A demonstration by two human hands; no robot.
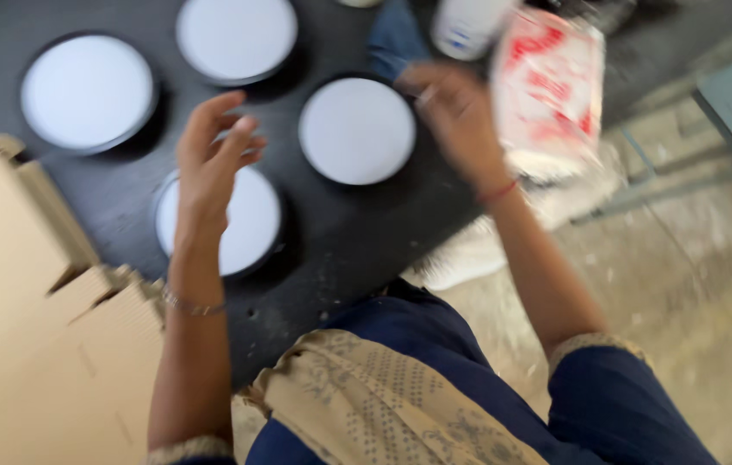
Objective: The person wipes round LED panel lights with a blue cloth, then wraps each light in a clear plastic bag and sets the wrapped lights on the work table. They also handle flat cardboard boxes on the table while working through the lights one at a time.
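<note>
Nothing is grasped by the left hand (211,159): its fingers are loosely curled and spread, raised just above a round white disc (237,226) with a dark rim. The right hand (456,116) is blurred; it is seen beside a red-and-white printed plastic bag (548,86), and whether the bag is gripped cannot be told. Between the 2 hands, a 2nd white disc (357,131) is seen lying flat on the dark table (349,237). 2 further discs (88,92) (237,37) are set farther back, well apart from the hands. Flattened cardboard boxes (30,327) are stacked at the table's left edge.
</note>
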